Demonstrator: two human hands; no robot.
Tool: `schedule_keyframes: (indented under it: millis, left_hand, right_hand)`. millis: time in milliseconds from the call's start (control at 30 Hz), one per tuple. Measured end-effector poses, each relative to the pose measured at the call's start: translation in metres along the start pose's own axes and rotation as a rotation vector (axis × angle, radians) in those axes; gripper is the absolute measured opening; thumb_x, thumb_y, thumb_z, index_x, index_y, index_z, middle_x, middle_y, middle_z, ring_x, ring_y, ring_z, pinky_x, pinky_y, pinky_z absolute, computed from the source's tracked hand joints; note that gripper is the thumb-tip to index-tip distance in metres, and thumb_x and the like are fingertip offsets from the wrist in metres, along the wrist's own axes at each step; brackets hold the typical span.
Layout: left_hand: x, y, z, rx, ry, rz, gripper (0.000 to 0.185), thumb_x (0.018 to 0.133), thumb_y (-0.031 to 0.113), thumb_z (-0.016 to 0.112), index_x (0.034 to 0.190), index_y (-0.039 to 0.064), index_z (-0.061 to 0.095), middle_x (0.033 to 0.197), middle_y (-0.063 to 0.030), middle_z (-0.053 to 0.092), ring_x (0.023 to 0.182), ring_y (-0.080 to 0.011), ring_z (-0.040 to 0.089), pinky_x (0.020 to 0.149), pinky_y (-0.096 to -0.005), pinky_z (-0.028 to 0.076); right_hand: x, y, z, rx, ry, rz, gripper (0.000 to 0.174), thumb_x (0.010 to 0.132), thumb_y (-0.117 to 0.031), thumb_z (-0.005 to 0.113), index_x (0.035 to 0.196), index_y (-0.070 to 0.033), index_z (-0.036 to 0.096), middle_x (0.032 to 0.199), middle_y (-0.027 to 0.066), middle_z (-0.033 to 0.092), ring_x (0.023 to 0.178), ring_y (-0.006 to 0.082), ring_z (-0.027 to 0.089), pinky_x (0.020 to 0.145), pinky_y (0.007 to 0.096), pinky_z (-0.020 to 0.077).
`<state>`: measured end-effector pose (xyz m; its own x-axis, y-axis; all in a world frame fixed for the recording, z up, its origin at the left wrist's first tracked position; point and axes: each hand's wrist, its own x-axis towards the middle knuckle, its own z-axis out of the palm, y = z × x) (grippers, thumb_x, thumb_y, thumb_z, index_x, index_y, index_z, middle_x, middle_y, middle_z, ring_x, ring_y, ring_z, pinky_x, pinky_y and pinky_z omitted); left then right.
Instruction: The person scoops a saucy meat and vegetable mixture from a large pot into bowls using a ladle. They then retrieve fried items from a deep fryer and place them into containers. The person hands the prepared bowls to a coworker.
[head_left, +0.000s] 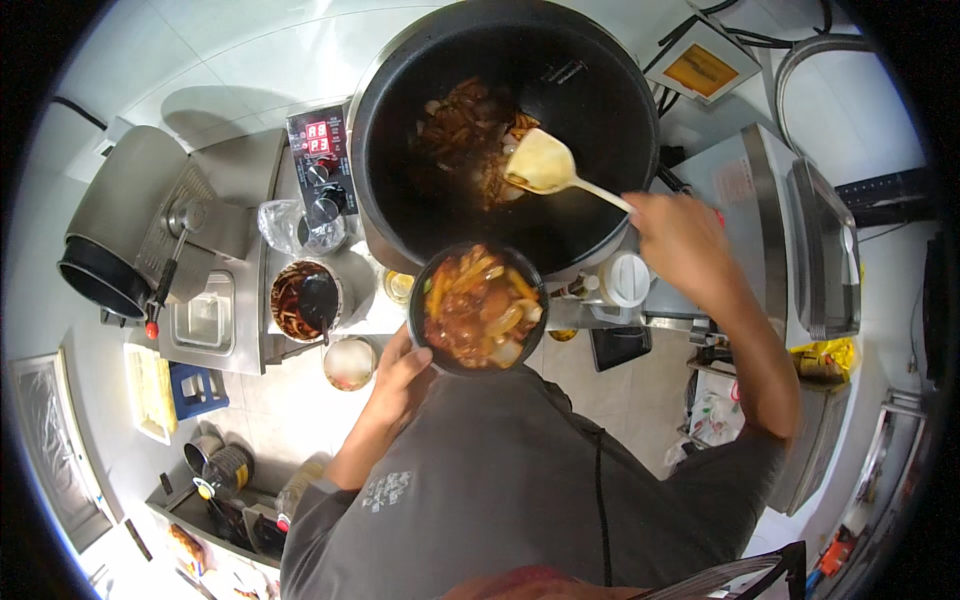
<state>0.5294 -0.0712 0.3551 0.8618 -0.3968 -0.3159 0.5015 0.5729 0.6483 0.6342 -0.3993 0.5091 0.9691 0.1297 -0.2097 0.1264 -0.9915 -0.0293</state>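
Observation:
My left hand (397, 375) holds a black bowl (545, 307) by its rim and side, close to my chest. Saucy food (480, 307) fills it, with fry-like strips, onion pieces and glossy brown chunks. My right hand (679, 244) grips the handle of a cream-coloured spatula (541, 161), whose blade sits inside a large black wok-like cooking drum (600, 127). More of the brown saucy food (469, 131) lies in the drum, left of the blade and partly beneath it. The bowl is just below the drum's near rim.
Left of the drum are a control panel (321, 161) with lit red digits and a container of dark sauce (289, 330). A white-lidded container (625, 279) and a bottle (577, 287) stand at the drum's near right. Black trays (825, 255) lie farther right.

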Motion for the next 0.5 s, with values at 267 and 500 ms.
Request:
schedule_keyframes:
  millis: [267,500]
  left_hand:
    - [-0.041,-0.007,-0.048,0.015,0.156,0.048,0.069,0.089,0.026,0.065,0.146,-0.002,0.039,0.144,-0.0161,0.051,0.133,-0.0283,0.051,0.113,-0.0446,0.041]
    - [-0.057,0.0,-0.079,-0.01,0.178,0.134,0.069,0.088,0.024,0.064,0.146,-0.003,0.039,0.142,-0.0157,0.053,0.13,-0.0283,0.054,0.109,-0.0439,0.045]
  right_hand:
    - [0.09,-0.029,0.055,-0.248,0.196,-0.13,0.015,0.08,-0.008,0.064,0.087,0.001,0.073,0.081,0.0232,0.071,0.076,0.0387,0.072,0.071,0.048,0.0582]
    - [0.089,-0.027,0.051,-0.075,0.126,-0.107,0.025,0.084,-0.008,0.06,0.105,-0.007,0.075,0.085,0.0195,0.071,0.082,0.0385,0.07,0.077,0.0466,0.0559]
